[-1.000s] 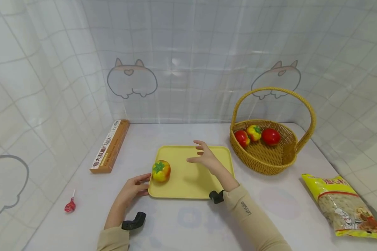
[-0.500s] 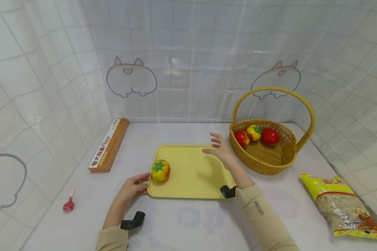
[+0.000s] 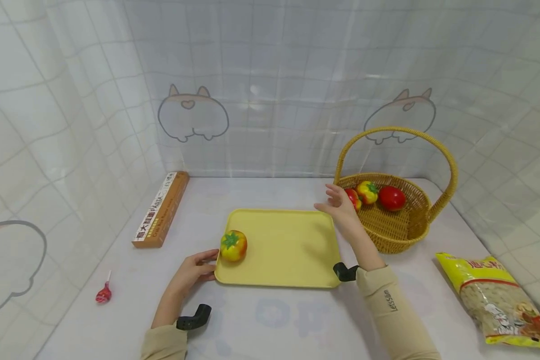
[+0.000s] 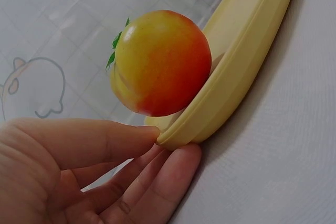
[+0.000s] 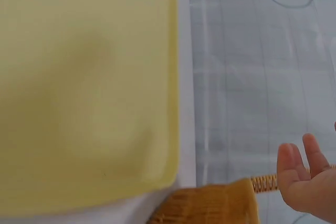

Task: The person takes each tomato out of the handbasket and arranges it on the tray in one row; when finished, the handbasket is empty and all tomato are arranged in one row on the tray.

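My left hand (image 3: 190, 272) pinches the left edge of a yellow tray (image 3: 285, 250); in the left wrist view the thumb lies over its rim and fingers lie under it. Inside the tray, by that edge, sits a yellow-red, tomato-like fruit (image 3: 233, 245) with green leaves on top. My right hand (image 3: 343, 206), its fingers spread and holding nothing, is over the gap between the tray's far right corner and a wicker basket (image 3: 418, 235). The basket holds a red fruit (image 3: 392, 198), a yellow-red fruit (image 3: 367, 192) and another red one (image 3: 353, 199), partly hidden by my hand.
A pasta box (image 3: 161, 210) lies at the back left, and a red lollipop (image 3: 104, 292) at the left. To the right rests a yellow-topped bag (image 3: 499, 300). The basket's tall handle (image 3: 447, 160) arches up. Tiled-pattern curtains enclose the back and sides.
My right hand has moved right and away from me, from above the tray's middle to the basket's left side. The left hand has stayed at the tray's edge.
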A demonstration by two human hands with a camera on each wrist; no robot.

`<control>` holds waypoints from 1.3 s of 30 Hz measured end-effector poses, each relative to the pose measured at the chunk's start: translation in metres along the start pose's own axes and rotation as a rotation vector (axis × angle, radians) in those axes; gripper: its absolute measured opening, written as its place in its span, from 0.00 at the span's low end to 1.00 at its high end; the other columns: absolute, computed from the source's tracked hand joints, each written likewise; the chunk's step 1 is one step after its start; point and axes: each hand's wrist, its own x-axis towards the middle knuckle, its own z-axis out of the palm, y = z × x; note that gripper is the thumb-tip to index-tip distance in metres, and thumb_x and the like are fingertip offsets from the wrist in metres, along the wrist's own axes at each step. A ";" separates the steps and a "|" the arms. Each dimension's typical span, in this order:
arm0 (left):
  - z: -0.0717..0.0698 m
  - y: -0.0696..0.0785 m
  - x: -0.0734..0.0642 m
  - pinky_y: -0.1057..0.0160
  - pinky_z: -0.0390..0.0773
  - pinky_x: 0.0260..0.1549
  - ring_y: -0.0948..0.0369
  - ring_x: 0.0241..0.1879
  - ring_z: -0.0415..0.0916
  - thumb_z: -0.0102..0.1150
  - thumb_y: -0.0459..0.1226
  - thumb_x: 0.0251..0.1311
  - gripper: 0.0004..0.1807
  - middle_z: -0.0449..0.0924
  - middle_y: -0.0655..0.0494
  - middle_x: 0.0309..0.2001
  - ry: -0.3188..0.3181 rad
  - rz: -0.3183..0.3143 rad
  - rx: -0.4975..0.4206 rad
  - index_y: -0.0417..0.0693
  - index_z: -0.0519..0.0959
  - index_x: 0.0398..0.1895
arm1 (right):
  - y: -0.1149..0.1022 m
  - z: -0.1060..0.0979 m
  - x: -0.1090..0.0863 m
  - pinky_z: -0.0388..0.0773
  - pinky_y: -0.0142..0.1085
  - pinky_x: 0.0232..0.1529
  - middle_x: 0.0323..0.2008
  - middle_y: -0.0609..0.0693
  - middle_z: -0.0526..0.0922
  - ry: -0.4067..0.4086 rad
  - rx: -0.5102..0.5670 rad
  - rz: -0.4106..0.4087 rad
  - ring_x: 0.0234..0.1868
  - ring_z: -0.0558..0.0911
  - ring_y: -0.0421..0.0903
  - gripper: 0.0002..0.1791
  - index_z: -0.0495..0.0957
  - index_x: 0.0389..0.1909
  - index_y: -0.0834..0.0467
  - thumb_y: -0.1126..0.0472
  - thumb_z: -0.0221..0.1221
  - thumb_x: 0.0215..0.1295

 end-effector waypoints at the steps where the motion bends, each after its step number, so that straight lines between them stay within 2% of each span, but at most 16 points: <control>1: 0.000 0.000 0.000 0.63 0.81 0.38 0.59 0.40 0.77 0.55 0.30 0.55 0.28 0.69 0.37 0.58 0.003 -0.002 0.000 0.35 0.66 0.62 | -0.001 -0.003 0.000 0.55 0.48 0.66 0.67 0.56 0.54 0.013 0.001 -0.005 0.68 0.53 0.55 0.38 0.54 0.68 0.52 0.62 0.61 0.58; 7: 0.000 0.000 0.001 0.64 0.81 0.37 0.59 0.38 0.77 0.56 0.30 0.54 0.29 0.69 0.38 0.57 0.011 -0.012 0.000 0.35 0.67 0.62 | -0.003 -0.018 0.003 0.54 0.48 0.67 0.67 0.62 0.55 0.102 0.014 -0.017 0.67 0.54 0.58 0.38 0.53 0.68 0.61 0.66 0.60 0.58; 13: 0.000 0.002 0.000 0.64 0.81 0.37 0.59 0.38 0.77 0.56 0.30 0.54 0.29 0.70 0.39 0.57 0.009 -0.005 -0.002 0.35 0.67 0.62 | 0.007 -0.034 0.010 0.57 0.49 0.66 0.67 0.61 0.55 0.158 -0.014 0.020 0.67 0.55 0.57 0.39 0.52 0.69 0.58 0.63 0.60 0.59; 17: 0.000 0.003 0.000 0.63 0.81 0.37 0.59 0.38 0.77 0.56 0.30 0.54 0.29 0.70 0.38 0.56 0.008 -0.002 -0.005 0.35 0.67 0.62 | 0.011 -0.042 0.012 0.57 0.49 0.66 0.68 0.60 0.52 0.173 0.016 0.029 0.67 0.54 0.58 0.40 0.50 0.70 0.57 0.63 0.59 0.60; 28: 0.000 0.000 0.003 0.62 0.81 0.38 0.59 0.39 0.77 0.54 0.28 0.55 0.28 0.69 0.38 0.58 0.001 -0.002 -0.010 0.34 0.66 0.62 | 0.025 -0.062 0.023 0.51 0.49 0.68 0.70 0.58 0.50 0.285 0.042 0.160 0.69 0.51 0.56 0.39 0.49 0.71 0.55 0.60 0.57 0.61; 32: 0.001 -0.001 0.001 0.62 0.81 0.37 0.59 0.39 0.77 0.55 0.29 0.54 0.28 0.69 0.37 0.57 0.007 0.005 -0.006 0.34 0.66 0.62 | 0.028 -0.068 0.029 0.52 0.51 0.67 0.71 0.59 0.48 0.282 0.044 0.205 0.68 0.53 0.57 0.39 0.47 0.71 0.55 0.61 0.56 0.62; 39: 0.003 -0.002 -0.001 0.62 0.81 0.37 0.58 0.39 0.77 0.55 0.29 0.54 0.29 0.69 0.37 0.58 0.015 0.007 0.004 0.35 0.66 0.62 | 0.034 -0.074 0.036 0.60 0.49 0.64 0.72 0.57 0.39 0.190 0.033 0.318 0.67 0.52 0.55 0.40 0.42 0.72 0.54 0.59 0.53 0.64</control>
